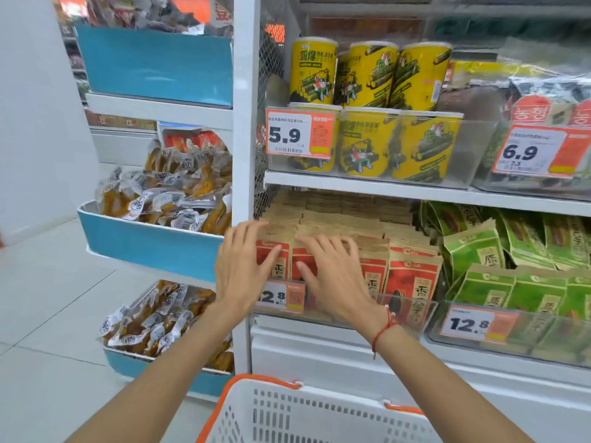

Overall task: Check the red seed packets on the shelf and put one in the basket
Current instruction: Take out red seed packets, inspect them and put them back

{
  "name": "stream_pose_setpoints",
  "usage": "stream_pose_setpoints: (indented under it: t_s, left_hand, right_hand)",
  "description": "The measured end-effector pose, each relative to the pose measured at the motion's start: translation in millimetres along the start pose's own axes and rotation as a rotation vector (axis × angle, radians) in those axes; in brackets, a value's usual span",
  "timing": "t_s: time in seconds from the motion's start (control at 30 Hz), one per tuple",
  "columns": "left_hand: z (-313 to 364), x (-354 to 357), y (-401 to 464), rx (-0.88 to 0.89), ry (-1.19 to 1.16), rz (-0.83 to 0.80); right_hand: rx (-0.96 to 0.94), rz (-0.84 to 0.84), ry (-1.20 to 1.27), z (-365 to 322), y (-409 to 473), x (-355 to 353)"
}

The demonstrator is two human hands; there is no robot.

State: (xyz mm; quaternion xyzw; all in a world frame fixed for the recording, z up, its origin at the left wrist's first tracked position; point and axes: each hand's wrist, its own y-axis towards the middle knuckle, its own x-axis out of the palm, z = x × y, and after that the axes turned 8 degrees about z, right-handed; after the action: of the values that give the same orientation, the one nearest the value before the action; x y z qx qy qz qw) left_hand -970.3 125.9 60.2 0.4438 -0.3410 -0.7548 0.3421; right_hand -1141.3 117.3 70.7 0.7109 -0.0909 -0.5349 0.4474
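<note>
Red seed packets (406, 282) with brown tops stand in rows in a clear bin on the lower shelf. My left hand (243, 266) lies with straight fingers against the leftmost packets. Just to its right, my right hand (332, 270) rests its spread fingers on the tops and fronts of the front packets. Neither hand grips a packet. A white basket (319, 414) with an orange rim sits at the bottom of the view, below the shelf.
Green packets (499, 270) fill the bin to the right. Yellow cans (364, 75) stand on the shelf above. Blue bins (150, 241) of wrapped snacks hang on the left rack. Price tags (281, 295) are fixed to the bin fronts. White floor tiles (48, 298) stretch left.
</note>
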Motion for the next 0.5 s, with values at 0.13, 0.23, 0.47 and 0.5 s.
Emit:
stream_pose_setpoints:
  t_s: [0.13, 0.23, 0.47, 0.5]
  left_hand:
    - [-7.3, 6.8, 3.1, 0.004, -0.028, -0.034]
    - [-9.8, 11.6, 1.1, 0.008, -0.044, -0.029]
    - [-17.2, 3.5, 11.9, -0.028, -0.182, -0.110]
    - [-19.0, 0.4, 13.5, -0.034, -0.192, -0.114]
  right_hand:
    - [0.037, 0.070, -0.030, 3.4, 7.4, 15.4]
    - [0.031, 0.076, -0.029, 6.2, 8.9, 19.2]
    - [0.054, 0.028, 0.002, 1.9, 11.6, 14.2]
    - [0.067, 0.022, 0.008, 0.2, 12.6, 14.0]
